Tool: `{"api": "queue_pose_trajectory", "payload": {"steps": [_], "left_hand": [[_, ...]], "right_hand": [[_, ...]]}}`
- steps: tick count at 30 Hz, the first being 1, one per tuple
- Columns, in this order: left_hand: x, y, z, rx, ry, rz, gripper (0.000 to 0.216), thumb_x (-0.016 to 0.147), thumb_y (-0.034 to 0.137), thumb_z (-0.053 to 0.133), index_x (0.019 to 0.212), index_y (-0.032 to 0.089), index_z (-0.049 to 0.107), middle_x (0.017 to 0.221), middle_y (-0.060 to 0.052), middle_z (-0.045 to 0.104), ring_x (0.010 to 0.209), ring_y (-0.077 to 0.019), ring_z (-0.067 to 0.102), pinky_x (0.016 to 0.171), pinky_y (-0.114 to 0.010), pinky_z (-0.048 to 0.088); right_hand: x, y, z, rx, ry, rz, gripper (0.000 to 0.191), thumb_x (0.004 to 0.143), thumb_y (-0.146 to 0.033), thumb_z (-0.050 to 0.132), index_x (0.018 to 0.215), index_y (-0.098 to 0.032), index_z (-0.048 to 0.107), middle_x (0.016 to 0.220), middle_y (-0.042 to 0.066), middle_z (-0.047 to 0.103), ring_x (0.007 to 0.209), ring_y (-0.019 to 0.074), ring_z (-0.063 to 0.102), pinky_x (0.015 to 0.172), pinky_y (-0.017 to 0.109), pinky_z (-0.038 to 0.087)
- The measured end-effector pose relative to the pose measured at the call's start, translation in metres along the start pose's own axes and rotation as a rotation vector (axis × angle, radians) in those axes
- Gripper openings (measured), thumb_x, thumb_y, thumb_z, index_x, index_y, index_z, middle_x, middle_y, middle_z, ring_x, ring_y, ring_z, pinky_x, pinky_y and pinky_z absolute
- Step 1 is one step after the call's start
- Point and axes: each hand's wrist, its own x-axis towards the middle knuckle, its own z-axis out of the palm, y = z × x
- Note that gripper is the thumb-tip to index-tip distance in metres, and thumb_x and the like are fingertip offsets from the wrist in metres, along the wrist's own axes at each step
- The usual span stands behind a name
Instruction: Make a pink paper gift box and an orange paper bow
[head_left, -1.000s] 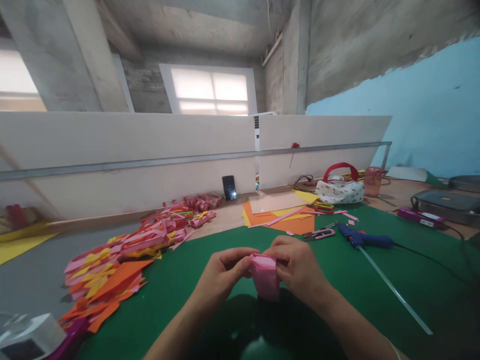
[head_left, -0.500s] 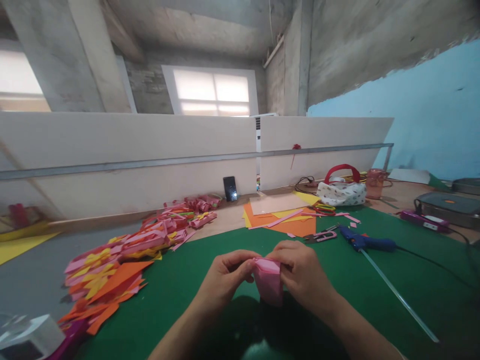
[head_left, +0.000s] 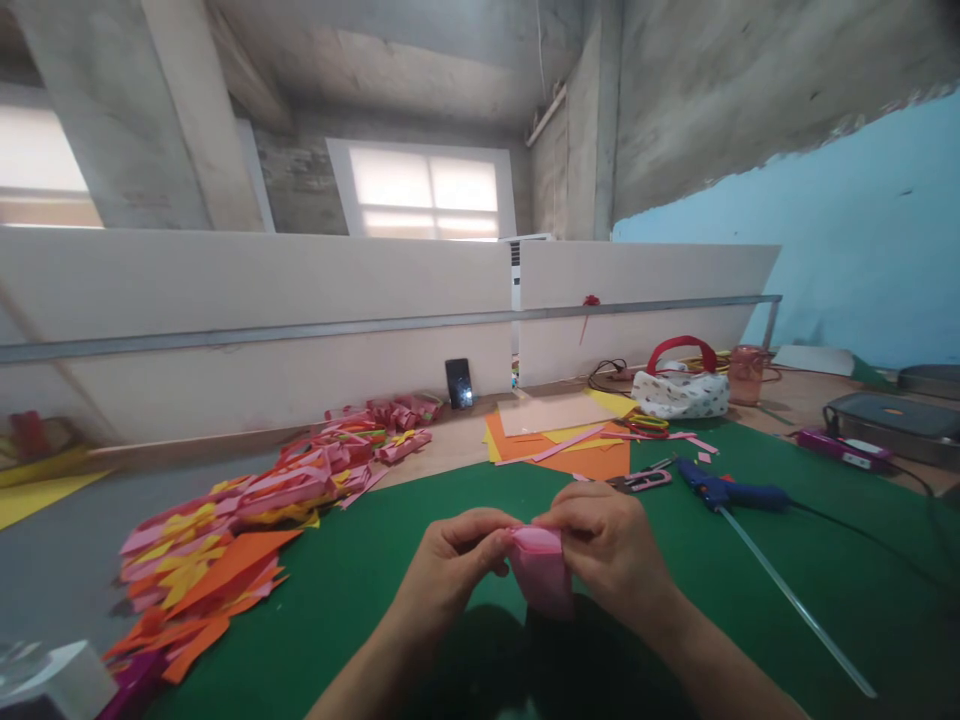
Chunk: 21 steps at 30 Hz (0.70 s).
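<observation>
A folded piece of pink paper (head_left: 541,572) hangs between both my hands above the green mat (head_left: 360,580). My left hand (head_left: 450,570) pinches its upper left edge with thumb and fingertips. My right hand (head_left: 611,555) grips the upper right edge, fingers curled over the top. The paper's lower part hangs free toward me.
A heap of pink, orange and yellow paper strips (head_left: 247,510) lies to the left. Orange and yellow sheets (head_left: 570,445), small scissors (head_left: 645,478) and a blue glue gun (head_left: 731,492) with its glue stick lie ahead and right. A fabric pouch (head_left: 679,390) and a phone (head_left: 459,383) stand by the partition.
Both hands stay on the pink paper, shifting slightly right and lower in view. The fold's top edge looks pressed flatter.
</observation>
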Motion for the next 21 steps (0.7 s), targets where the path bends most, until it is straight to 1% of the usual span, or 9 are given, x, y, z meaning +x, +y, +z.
{"api": "queue_pose_trajectory", "payload": {"steps": [4, 8, 11, 13, 15, 17, 19, 20, 21], "left_hand": [[0.0, -0.002, -0.001, -0.037, 0.041, -0.006, 0.017, 0.073, 0.032, 0.07, 0.078, 0.016, 0.074, 0.066, 0.0, 0.06, 0.06, -0.0092, 0.045, 0.059, -0.022, 0.037], [-0.002, -0.002, -0.001, -0.063, 0.045, -0.032, 0.018, 0.07, 0.032, 0.073, 0.076, 0.015, 0.073, 0.064, 0.001, 0.061, 0.057, -0.0082, 0.046, 0.058, -0.021, 0.036], [-0.002, 0.0, -0.002, -0.113, 0.035, -0.056, 0.028, 0.066, 0.036, 0.076, 0.085, 0.016, 0.072, 0.068, 0.0, 0.064, 0.058, -0.0094, 0.049, 0.06, -0.023, 0.04], [-0.001, 0.002, -0.002, -0.189, 0.023, -0.1, 0.042, 0.066, 0.045, 0.074, 0.096, 0.015, 0.07, 0.076, -0.004, 0.068, 0.067, -0.014, 0.056, 0.066, -0.027, 0.043], [0.001, 0.005, 0.0, -0.285, 0.024, -0.187, 0.055, 0.069, 0.055, 0.067, 0.106, 0.013, 0.066, 0.092, -0.01, 0.069, 0.086, -0.0214, 0.06, 0.076, -0.032, 0.044], [0.002, 0.008, 0.006, -0.387, 0.076, -0.322, 0.066, 0.074, 0.063, 0.056, 0.115, 0.012, 0.06, 0.108, -0.013, 0.066, 0.106, -0.0261, 0.056, 0.085, -0.035, 0.042], [0.001, 0.007, 0.018, -0.459, 0.146, -0.451, 0.073, 0.077, 0.07, 0.042, 0.122, 0.014, 0.053, 0.117, -0.013, 0.063, 0.117, -0.0265, 0.05, 0.09, -0.037, 0.04], [0.0, 0.005, 0.026, -0.469, 0.161, -0.473, 0.076, 0.078, 0.073, 0.037, 0.126, 0.016, 0.05, 0.12, -0.012, 0.061, 0.121, -0.0264, 0.047, 0.091, -0.037, 0.04], [-0.002, 0.002, 0.034, -0.46, 0.14, -0.471, 0.079, 0.076, 0.076, 0.032, 0.127, 0.018, 0.049, 0.119, -0.012, 0.062, 0.121, -0.0277, 0.047, 0.091, -0.039, 0.04]], "right_hand": [[0.002, 0.002, -0.005, 0.041, -0.081, 0.066, 0.021, 0.073, -0.005, 0.059, 0.072, -0.019, 0.074, 0.067, 0.001, 0.067, 0.062, 0.0126, 0.06, 0.058, 0.023, 0.043], [0.009, -0.002, -0.015, -0.008, -0.106, 0.052, 0.023, 0.069, -0.002, 0.056, 0.067, -0.018, 0.072, 0.065, 0.0, 0.066, 0.061, 0.0122, 0.059, 0.058, 0.023, 0.041], [0.019, -0.006, -0.023, 0.069, -0.173, 0.109, 0.02, 0.068, -0.004, 0.056, 0.065, -0.016, 0.072, 0.066, 0.002, 0.067, 0.063, 0.0129, 0.059, 0.057, 0.023, 0.041], [0.025, -0.006, -0.028, 0.137, -0.214, 0.205, 0.015, 0.067, -0.008, 0.059, 0.065, -0.015, 0.071, 0.066, 0.002, 0.066, 0.063, 0.0135, 0.058, 0.056, 0.023, 0.041], [0.029, -0.003, -0.031, 0.216, -0.251, 0.332, 0.01, 0.065, -0.013, 0.061, 0.064, -0.014, 0.07, 0.061, 0.001, 0.064, 0.059, 0.0128, 0.055, 0.052, 0.022, 0.039], [0.031, -0.003, -0.033, 0.269, -0.282, 0.446, 0.008, 0.064, -0.015, 0.061, 0.063, -0.013, 0.069, 0.057, 0.0, 0.06, 0.053, 0.0108, 0.051, 0.048, 0.02, 0.035], [0.03, -0.006, -0.032, 0.248, -0.299, 0.49, 0.009, 0.064, -0.015, 0.06, 0.063, -0.012, 0.068, 0.054, -0.001, 0.058, 0.05, 0.0096, 0.048, 0.046, 0.019, 0.032], [0.028, -0.009, -0.031, 0.204, -0.299, 0.485, 0.009, 0.064, -0.015, 0.06, 0.063, -0.012, 0.068, 0.054, -0.001, 0.058, 0.051, 0.0097, 0.048, 0.045, 0.019, 0.032], [0.027, -0.014, -0.03, 0.144, -0.293, 0.465, 0.01, 0.064, -0.014, 0.059, 0.063, -0.013, 0.069, 0.054, -0.001, 0.058, 0.052, 0.0101, 0.049, 0.046, 0.019, 0.032]]}}
